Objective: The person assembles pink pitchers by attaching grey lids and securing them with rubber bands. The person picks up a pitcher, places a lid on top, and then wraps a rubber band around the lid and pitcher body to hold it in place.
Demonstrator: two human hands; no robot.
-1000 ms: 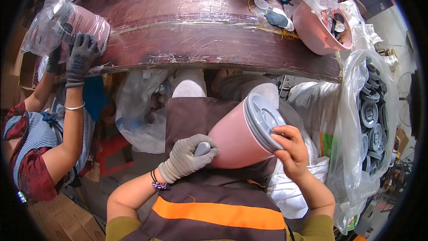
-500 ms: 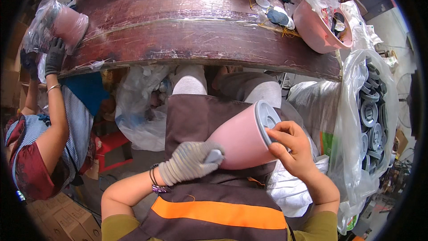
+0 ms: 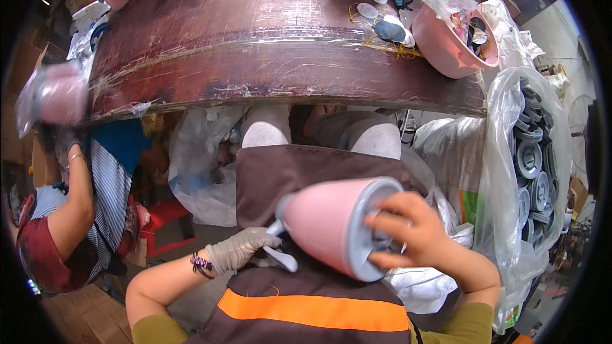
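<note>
A pink tapered jug (image 3: 319, 222) with a grey collar lies on its side over my lap, its wide end toward the right. My left hand (image 3: 245, 250), in a pale knitted glove, is closed around the jug's light grey handle (image 3: 282, 258). My bare right hand (image 3: 411, 232) is at the wide end, its curled fingers and thumb gripping the grey round end piece (image 3: 364, 251). Motion smears those fingertips, and they hide part of that piece. A dark brown apron (image 3: 287, 169) spreads under the jug.
A dark wooden table (image 3: 223, 76) stands ahead. On it are a pink bowl (image 3: 440, 44) of small parts and several pink vessels. A clear bag of grey round parts (image 3: 529, 159) stands at right. At left, a co-worker's gloved hand (image 3: 64, 140) is by a wrapped pink vessel (image 3: 60, 95).
The jug has turned, its wide end swinging down toward me. My left hand has moved left and down with the handle. The co-worker's wrapped vessel has moved left, off the table edge.
</note>
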